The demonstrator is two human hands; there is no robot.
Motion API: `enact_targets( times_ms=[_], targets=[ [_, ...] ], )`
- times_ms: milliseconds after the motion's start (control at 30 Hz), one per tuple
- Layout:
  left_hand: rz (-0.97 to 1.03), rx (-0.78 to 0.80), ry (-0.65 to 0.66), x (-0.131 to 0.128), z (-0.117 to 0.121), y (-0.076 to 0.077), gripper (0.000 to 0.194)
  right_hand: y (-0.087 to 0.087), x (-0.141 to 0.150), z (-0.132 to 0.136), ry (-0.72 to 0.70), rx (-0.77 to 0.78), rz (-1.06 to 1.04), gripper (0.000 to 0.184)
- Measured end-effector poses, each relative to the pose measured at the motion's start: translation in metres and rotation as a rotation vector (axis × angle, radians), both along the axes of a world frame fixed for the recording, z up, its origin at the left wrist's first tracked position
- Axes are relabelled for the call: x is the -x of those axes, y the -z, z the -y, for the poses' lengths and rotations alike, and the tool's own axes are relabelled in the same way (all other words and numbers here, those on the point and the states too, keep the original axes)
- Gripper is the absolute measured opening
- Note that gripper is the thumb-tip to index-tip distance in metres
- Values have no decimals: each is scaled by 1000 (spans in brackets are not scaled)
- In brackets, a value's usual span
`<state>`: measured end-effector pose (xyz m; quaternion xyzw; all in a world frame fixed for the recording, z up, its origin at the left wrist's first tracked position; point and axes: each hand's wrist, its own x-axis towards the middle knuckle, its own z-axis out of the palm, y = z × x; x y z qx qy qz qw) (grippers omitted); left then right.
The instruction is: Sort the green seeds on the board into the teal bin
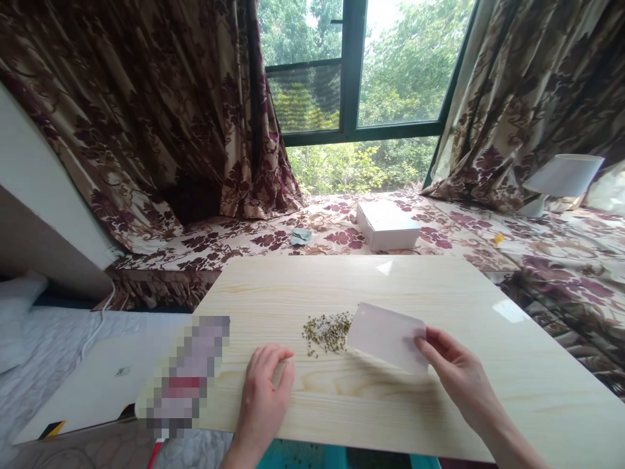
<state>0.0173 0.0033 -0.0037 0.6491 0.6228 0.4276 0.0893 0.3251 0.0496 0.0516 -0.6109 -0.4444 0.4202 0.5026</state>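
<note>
My right hand (452,361) grips a thin, pale plastic scraper (385,335) by its right end, thumb on top. The flat rectangle has rounded corners and is tilted, with its left edge at the right side of a small pile (326,332). Small greenish beans and white grains are mixed in that pile, and a few beans lie loose in front of it. To the left of the pile, my left hand (266,378) rests on the wood-grain table (332,404). Its fingers are bent, with a gap between thumb and index finger and nothing visible in it.
A blurred-out object (188,378) lies at the table's left edge, with a red cable (155,453) below it. Turquoise containers (305,454) show under the front edge. Behind, a white box (388,226), a grey-green cloth (301,236) and a lamp (564,176) stand on the floral-covered ledge.
</note>
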Motion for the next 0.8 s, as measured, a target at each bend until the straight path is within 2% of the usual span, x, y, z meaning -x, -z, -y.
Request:
enact_targets(
  times_ms=[433,600,800],
  targets=[
    [-26,-11,12,0,2,-4,13,-1,14,-7,-27,-43,33,43],
    [-33,-5,15,-1,2,-5,12,-5,9,-1,-55,6,-7,40],
    [-36,-1,16,-1,3,-6,12,-3,5,4,-37,-8,-17,36]
  ],
)
